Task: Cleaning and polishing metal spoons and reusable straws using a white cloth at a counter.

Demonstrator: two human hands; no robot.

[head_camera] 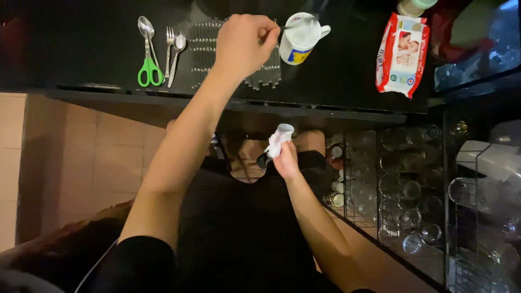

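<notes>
- The black bench (347, 70) runs across the whole top of the frame; its front edge cuts from the left to the right just above the middle.
- Below it at the left is a tiled wall or floor (81, 157) in pale pink-tan squares.
- At the lower right stands a wire rack (412, 206) full of clear drinking glasses, too many and too dim to count.
- One ridged clear mat (203, 43) lies on the bench at top centre, partly hidden by the left forearm that crosses it.
- One red and white soft packet (402, 54) lies at the upper right of the bench, well apart from the mug.
- One white mug (299, 38), with a yellow and blue picture on its side, stands at top centre, just right of the left hand.
- The left hand (244, 43) is closed in a fist around a thin handle (286, 25) that reaches into the mug; what tool it is cannot be told.
- The right hand (285, 160), in the middle of the frame below the bench edge, is closed around a dark-handled object wrapped in one white cloth (278, 138).
- One pair of green-handled scissors (150, 68) lies at the upper left of the bench.
- Beside the scissors lie two spoons (145, 26) and one fork (169, 38), all close together.
</notes>
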